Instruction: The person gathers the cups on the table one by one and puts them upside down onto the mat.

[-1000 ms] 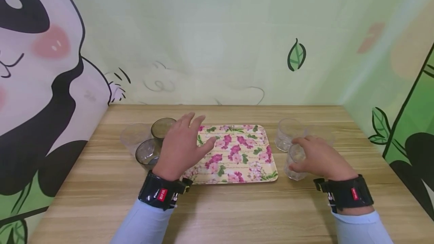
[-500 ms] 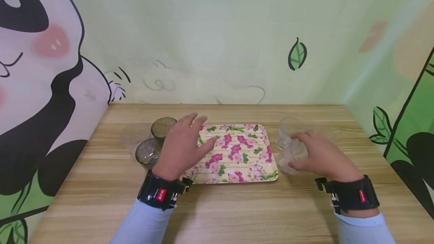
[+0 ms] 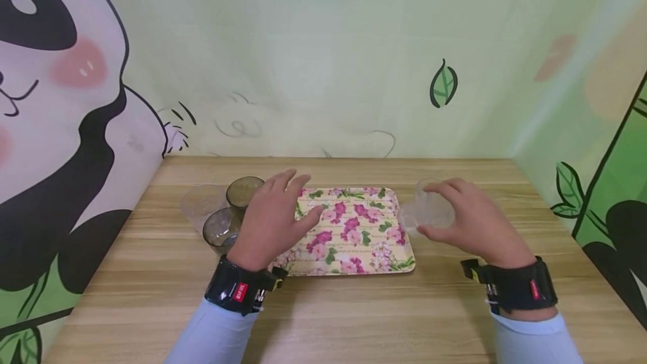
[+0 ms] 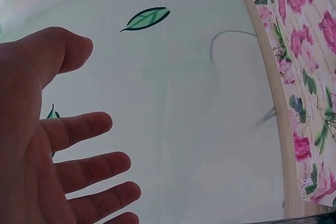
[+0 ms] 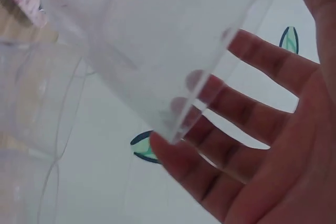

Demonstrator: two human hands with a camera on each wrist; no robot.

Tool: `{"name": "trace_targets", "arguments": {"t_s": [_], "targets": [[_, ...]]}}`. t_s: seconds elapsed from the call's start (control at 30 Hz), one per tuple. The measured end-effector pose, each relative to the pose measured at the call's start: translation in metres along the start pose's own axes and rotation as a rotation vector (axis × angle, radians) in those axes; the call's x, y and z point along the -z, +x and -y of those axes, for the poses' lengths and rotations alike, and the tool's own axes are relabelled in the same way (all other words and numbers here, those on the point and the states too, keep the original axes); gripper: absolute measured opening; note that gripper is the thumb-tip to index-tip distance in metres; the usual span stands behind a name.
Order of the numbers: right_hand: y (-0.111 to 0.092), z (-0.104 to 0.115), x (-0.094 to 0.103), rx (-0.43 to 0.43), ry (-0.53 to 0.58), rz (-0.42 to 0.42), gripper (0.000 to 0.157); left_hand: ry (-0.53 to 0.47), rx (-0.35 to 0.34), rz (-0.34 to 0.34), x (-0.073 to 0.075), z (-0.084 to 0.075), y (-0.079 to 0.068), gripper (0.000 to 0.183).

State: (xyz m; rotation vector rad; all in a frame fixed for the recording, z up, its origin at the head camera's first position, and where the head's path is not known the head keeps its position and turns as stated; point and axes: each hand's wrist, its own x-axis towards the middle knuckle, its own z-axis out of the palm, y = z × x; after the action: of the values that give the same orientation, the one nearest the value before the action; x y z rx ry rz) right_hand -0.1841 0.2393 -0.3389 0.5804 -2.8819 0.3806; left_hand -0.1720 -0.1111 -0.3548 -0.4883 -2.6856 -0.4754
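My right hand [image 3: 475,221] grips a clear drinking glass [image 3: 434,212] near its rim. The glass is tilted, its base towards the floral tray [image 3: 354,229] and close to the tray's right edge. In the right wrist view the fingers [image 5: 199,177] curl around the wall of this glass [image 5: 152,40]. My left hand [image 3: 275,221] hovers with spread fingers by the tray's left side, holding nothing; the left wrist view shows its fingers [image 4: 94,169] apart. Beside it stand two smoky dark glasses [image 3: 222,228] and a clear one [image 3: 194,204].
Behind the held glass, another clear glass [image 3: 422,185] is partly hidden by my right hand. The right wrist view shows two clear glasses [image 5: 37,93] at its left. A painted wall [image 3: 313,72] closes off the back of the wooden table [image 3: 354,319].
My right hand has lifted the clear glass off the table, tilted it and brought it slightly left and away from me, towards the tray. My left hand has stayed nearly still.
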Motion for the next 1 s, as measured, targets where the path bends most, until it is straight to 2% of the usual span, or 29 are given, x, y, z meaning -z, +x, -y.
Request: {"name": "trace_targets", "arguments": {"t_s": [0.3, 0.57, 0.7, 1.0], "targets": [[0.008, 0.017, 0.002, 0.115, 0.078, -0.163, 0.073, -0.006, -0.004, -0.022, 0.0, 0.0, 0.0, 0.061], [0.017, 0.03, -0.001, 0.194, 0.163, -0.243, 0.075, -0.01, -0.009, -0.022, 0.0, 0.0, 0.001, 0.061], [0.02, 0.033, -0.003, 0.215, 0.21, -0.263, 0.076, -0.018, -0.019, -0.021, 0.0, -0.001, 0.001, 0.063], [0.022, 0.034, -0.014, 0.217, 0.243, -0.235, 0.078, -0.037, -0.032, -0.033, -0.001, -0.002, 0.0, 0.065]]}}
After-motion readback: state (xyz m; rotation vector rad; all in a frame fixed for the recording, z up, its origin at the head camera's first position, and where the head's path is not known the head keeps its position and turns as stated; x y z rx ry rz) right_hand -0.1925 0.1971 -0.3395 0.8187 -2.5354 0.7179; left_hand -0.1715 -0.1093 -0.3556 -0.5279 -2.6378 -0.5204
